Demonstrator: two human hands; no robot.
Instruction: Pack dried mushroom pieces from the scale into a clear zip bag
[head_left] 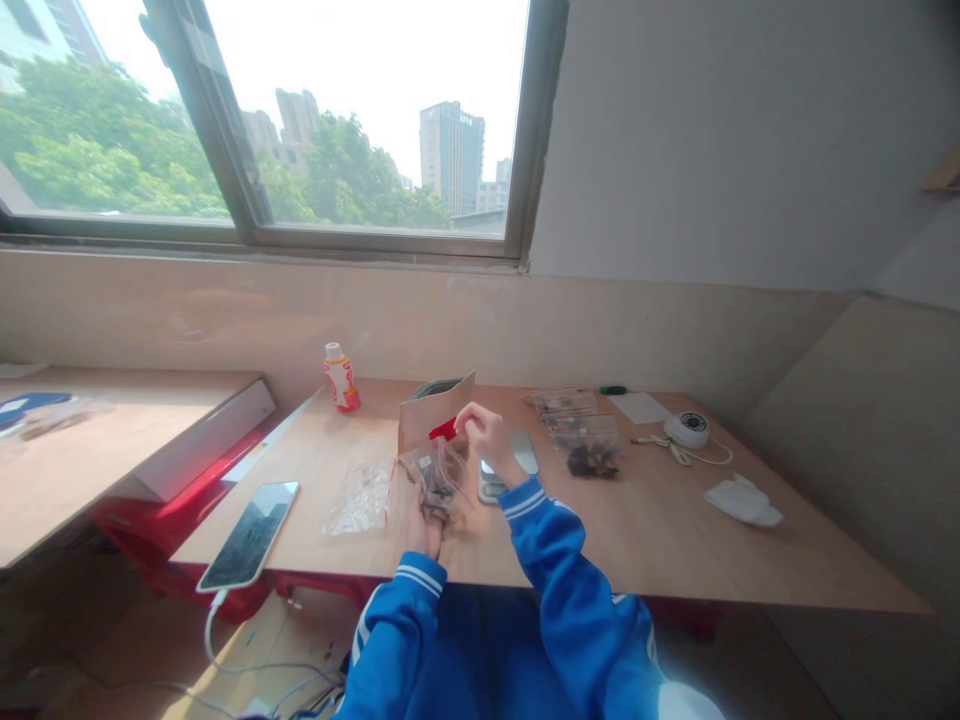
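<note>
Below my grip I see the table (645, 540). Beyond my left hand (425, 528) stands the box (416, 420); the scale (529, 455) sits by my right wrist. That left hand grips the filled bag (436, 488). My right hand's (484, 432) fingers curl beside the red piece (443, 430); I cannot tell whether they grip it.

glossy plastic bag (448, 468) – smooth wooden table (637, 540) – cloth sleeves (562, 550)
</note>
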